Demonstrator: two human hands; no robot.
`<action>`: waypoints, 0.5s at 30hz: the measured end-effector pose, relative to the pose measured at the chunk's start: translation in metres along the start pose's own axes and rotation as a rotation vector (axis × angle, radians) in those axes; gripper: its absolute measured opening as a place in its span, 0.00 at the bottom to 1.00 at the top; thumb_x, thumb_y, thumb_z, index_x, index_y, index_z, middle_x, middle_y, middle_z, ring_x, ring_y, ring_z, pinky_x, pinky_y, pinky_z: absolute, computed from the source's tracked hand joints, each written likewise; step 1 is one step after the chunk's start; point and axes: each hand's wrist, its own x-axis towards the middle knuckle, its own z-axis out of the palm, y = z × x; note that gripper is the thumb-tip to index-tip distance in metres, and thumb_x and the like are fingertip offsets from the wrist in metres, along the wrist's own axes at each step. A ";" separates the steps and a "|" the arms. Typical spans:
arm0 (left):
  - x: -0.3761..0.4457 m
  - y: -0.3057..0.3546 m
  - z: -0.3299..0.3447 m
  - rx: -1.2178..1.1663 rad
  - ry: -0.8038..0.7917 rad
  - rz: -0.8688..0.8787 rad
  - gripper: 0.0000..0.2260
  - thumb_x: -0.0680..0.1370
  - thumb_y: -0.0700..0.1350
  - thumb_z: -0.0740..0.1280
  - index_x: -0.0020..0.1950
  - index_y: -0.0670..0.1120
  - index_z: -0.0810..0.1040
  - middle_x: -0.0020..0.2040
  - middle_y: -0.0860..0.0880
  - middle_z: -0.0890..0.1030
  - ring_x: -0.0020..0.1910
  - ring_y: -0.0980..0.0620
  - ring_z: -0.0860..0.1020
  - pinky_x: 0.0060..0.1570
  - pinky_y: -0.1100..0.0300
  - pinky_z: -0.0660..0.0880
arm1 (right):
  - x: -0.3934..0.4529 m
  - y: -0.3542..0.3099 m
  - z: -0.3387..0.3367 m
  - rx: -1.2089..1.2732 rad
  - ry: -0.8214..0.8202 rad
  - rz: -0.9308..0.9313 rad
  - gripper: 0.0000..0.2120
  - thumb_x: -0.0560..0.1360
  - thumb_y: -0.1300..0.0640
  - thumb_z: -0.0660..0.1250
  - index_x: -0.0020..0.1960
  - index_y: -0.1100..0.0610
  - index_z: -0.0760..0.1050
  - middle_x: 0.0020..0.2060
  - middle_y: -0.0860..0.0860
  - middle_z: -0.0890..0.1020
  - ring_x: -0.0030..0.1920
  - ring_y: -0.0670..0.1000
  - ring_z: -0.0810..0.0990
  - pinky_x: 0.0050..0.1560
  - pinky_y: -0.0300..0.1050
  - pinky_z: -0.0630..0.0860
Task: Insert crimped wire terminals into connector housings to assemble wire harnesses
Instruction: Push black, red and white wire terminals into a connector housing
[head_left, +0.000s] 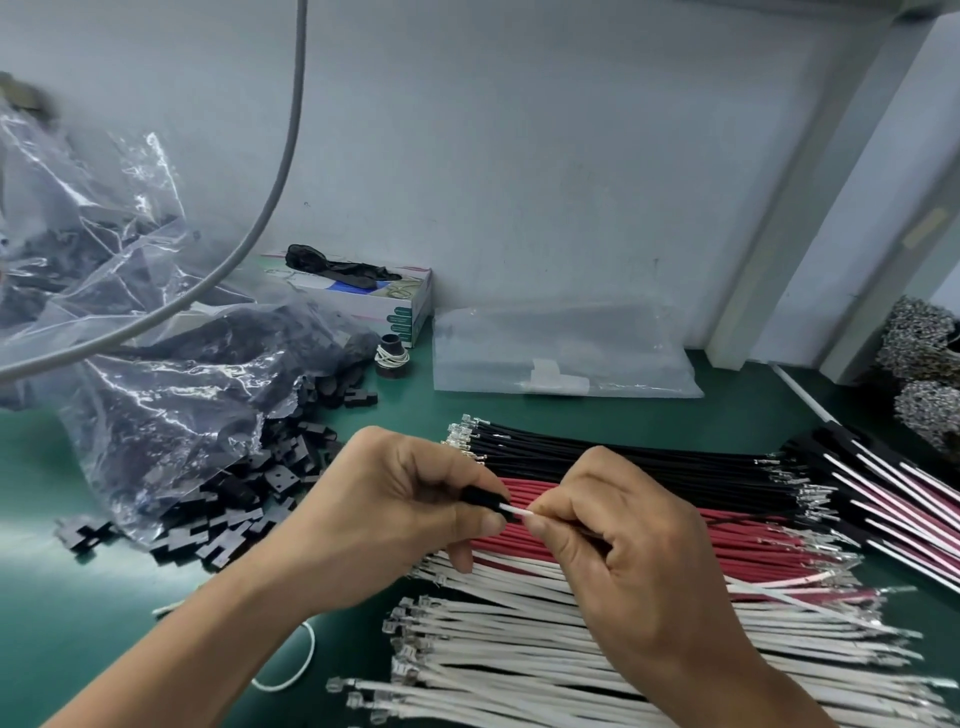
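My left hand (395, 514) grips a small black connector housing (480, 496) between thumb and fingers. My right hand (623, 545) pinches a white wire (514, 513) whose end enters the housing. Below the hands lie bundles of black wires (623, 460), red wires (753, 545) and white wires (519, 639), all with crimped metal terminals at their ends. Loose black housings (249, 499) spill from a clear plastic bag (156, 395) at the left.
Finished harnesses (893, 499) lie at the right edge on the green mat (78, 597). An empty clear bag (561, 353), a glove box (363, 291) and a small roll with rubber bands (392, 353) sit by the wall. A grey cable (280, 156) hangs across the left.
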 end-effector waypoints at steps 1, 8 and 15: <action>0.001 0.000 -0.001 -0.044 0.008 -0.009 0.09 0.69 0.46 0.80 0.48 0.48 0.89 0.39 0.43 0.87 0.32 0.48 0.84 0.37 0.52 0.84 | 0.002 0.001 -0.002 0.007 0.015 -0.002 0.08 0.77 0.51 0.70 0.41 0.53 0.81 0.38 0.43 0.74 0.36 0.46 0.75 0.33 0.45 0.74; 0.004 0.004 -0.014 -0.155 0.217 -0.008 0.10 0.67 0.42 0.78 0.48 0.45 0.88 0.39 0.41 0.87 0.32 0.48 0.83 0.34 0.62 0.81 | 0.003 0.011 -0.014 -0.224 -0.058 -0.005 0.12 0.80 0.43 0.61 0.50 0.48 0.80 0.43 0.39 0.75 0.41 0.43 0.76 0.38 0.40 0.74; 0.004 0.004 -0.053 0.315 0.590 0.076 0.11 0.76 0.40 0.75 0.55 0.52 0.86 0.45 0.52 0.87 0.41 0.49 0.85 0.43 0.56 0.84 | 0.016 0.025 -0.048 -0.106 0.320 0.193 0.06 0.83 0.54 0.64 0.48 0.53 0.77 0.36 0.45 0.72 0.33 0.42 0.69 0.32 0.31 0.64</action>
